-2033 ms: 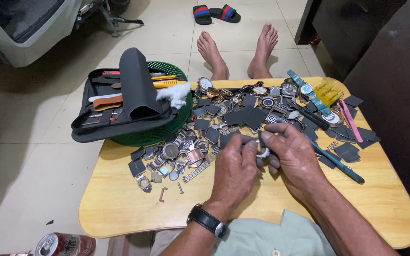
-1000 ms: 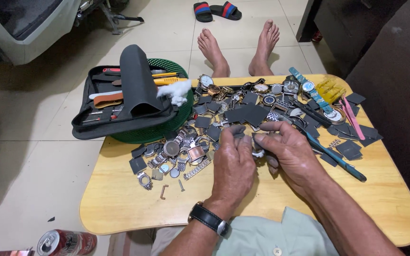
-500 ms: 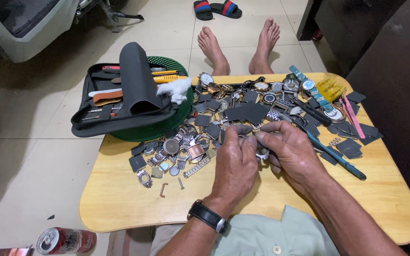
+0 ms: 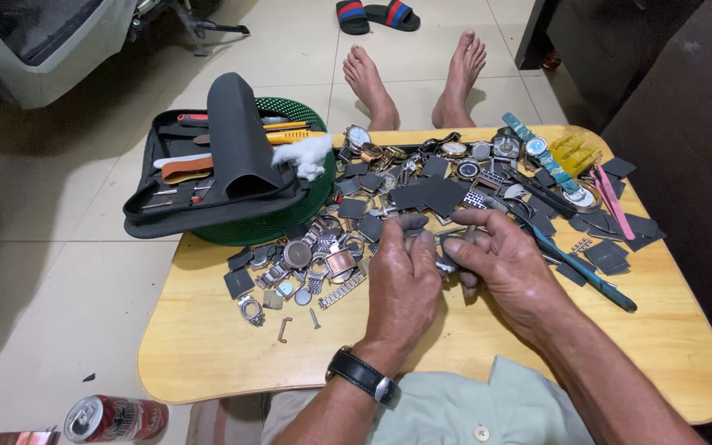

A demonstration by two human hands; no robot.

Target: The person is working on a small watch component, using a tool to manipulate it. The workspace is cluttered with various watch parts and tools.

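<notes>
Left hand (image 4: 404, 276) is seen back-up just in front of the heap of watch parts (image 4: 422, 194), fingers curled in and pinched on a small metal piece (image 4: 445, 262); a black wristwatch (image 4: 362, 375) is worn on that wrist. Right hand (image 4: 500, 259) is set just beside it, thumb and forefinger pressed onto the same piece from the other side — both hands meet over it, at the heap's near edge. What the piece is exactly can't be told; it is mostly hidden by the fingers.

Everything is carried on a low wooden desk (image 4: 208, 346). W/ the heap as landmark: dark square pads, watch cases, dials and metal bracelets are mixed in its middle. To its left a green basket (image 4: 306, 210) is stood, w/ an open black tool case (image 4: 208, 177) laid on top and a white tuft of cotton (image 4: 306, 155) at the case's edge nearest the heap. Near-left of the heap, a few loose bits — a small bracket and a pin — are scattered. To its right a teal-strapped watch (image 4: 550, 165), a pink stick tool (image 4: 615, 202) and a blue-handled tool (image 4: 587, 272) are laid. Beyond the heap, past the desk's far edge, two bare feet (image 4: 414, 74) are rested on the tiled floor, sandals (image 4: 372, 15) further off. A red drink can (image 4: 113, 419) is laid on the floor, well apart, near-left of the desk.
</notes>
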